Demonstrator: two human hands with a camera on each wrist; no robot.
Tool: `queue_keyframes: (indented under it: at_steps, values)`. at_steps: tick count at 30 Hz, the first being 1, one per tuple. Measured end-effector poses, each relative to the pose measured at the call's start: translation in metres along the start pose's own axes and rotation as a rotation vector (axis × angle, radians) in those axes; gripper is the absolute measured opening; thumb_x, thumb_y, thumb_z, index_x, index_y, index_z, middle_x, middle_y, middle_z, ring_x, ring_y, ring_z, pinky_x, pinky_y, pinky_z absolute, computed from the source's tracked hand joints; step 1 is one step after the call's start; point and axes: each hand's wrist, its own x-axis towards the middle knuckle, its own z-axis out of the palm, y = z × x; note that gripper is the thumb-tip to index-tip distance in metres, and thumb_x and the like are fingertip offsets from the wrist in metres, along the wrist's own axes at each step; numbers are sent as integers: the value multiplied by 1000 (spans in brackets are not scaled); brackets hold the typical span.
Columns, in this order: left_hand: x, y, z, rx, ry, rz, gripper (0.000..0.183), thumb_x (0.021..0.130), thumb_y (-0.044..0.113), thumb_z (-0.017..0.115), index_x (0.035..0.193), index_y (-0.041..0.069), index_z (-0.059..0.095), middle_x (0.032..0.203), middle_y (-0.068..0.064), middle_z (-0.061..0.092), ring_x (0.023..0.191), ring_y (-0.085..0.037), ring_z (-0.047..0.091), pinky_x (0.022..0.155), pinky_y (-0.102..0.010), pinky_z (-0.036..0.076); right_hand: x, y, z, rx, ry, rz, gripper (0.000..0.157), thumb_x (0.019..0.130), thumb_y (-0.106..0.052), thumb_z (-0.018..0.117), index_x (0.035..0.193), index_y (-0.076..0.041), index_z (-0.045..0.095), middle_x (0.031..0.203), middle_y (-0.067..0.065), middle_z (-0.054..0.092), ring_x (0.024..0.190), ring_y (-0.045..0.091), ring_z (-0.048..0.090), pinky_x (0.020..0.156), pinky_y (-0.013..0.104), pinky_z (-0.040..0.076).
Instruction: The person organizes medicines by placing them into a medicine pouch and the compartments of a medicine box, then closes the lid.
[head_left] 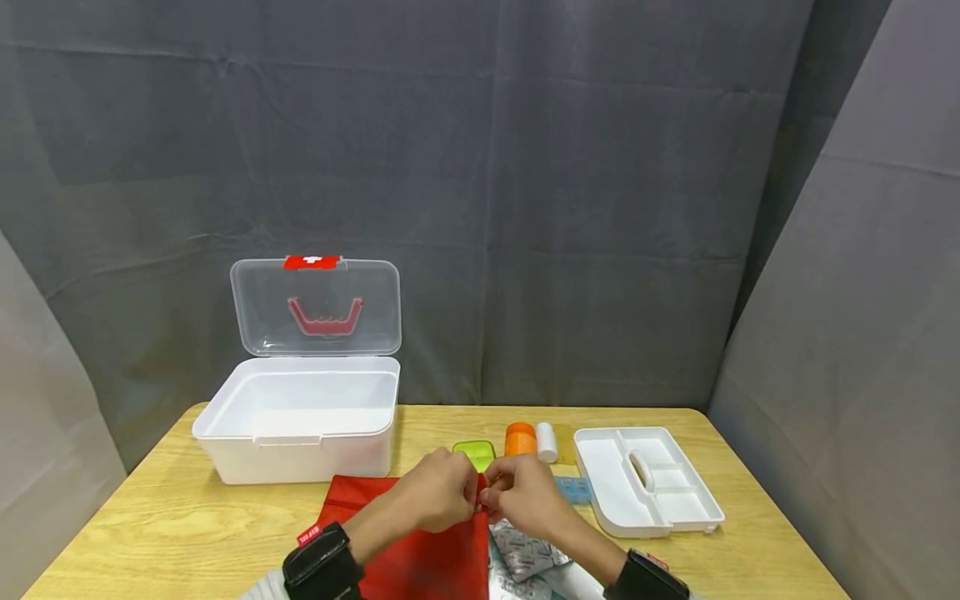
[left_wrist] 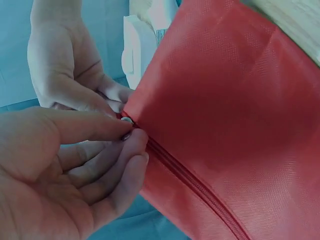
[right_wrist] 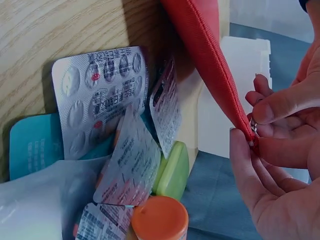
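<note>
A red zippered pouch [head_left: 442, 558] is held up between both hands at the front of the table. My left hand [head_left: 438, 492] pinches the metal zipper pull [left_wrist: 127, 120] between thumb and forefinger, at the end of the zipper [left_wrist: 195, 185]. Right beside it, my right hand [head_left: 528, 498] pinches the pouch's top corner, thumb and fingers on either side of the fabric. The two hands' fingertips almost meet at that corner. In the right wrist view, the pouch's edge [right_wrist: 212, 60] runs down to both hands.
An open white box [head_left: 300, 458] with a raised clear lid stands back left. Several blister packs [right_wrist: 102, 95], a green case [right_wrist: 173, 172], an orange-capped bottle [right_wrist: 160, 220] and a white roll [head_left: 547, 443] lie near the right hand. A white divided tray [head_left: 622, 508] is at right.
</note>
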Motion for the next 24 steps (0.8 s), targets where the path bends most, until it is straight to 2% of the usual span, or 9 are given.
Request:
queue_keyframes:
  at_steps: [4, 12, 19, 24]
  values:
    - [-1, -2, -5, 35, -3, -15, 28, 69, -2, 68, 50, 16, 59, 45, 14, 42, 48, -6, 40, 44, -19, 32, -2, -2, -4, -29, 26, -25, 5, 85, 11, 64, 89, 10, 68, 74, 17, 70, 62, 28, 71, 57, 38, 63]
    - [-6, -18, -15, 18, 32, -22, 23, 68, -3, 68, 55, 15, 64, 50, 11, 53, 54, -9, 46, 48, -22, 39, -5, -2, -19, 0, 81, 8, 8, 85, 9, 67, 93, 11, 68, 76, 16, 70, 63, 26, 71, 62, 43, 64]
    - [-15, -41, -24, 18, 16, -113, 26, 69, -4, 64, 53, 15, 60, 47, 10, 45, 49, -11, 41, 43, -23, 30, -8, 0, -36, -8, 121, 36, 7, 86, 7, 67, 93, 9, 67, 77, 14, 70, 62, 26, 71, 63, 43, 64]
    - [-20, -55, -30, 69, 34, -131, 25, 66, -4, 65, 51, 15, 59, 47, 11, 45, 51, -11, 42, 45, -24, 32, -9, 6, -48, -28, 140, 69, 8, 86, 6, 66, 94, 8, 68, 77, 13, 70, 64, 29, 72, 65, 41, 64]
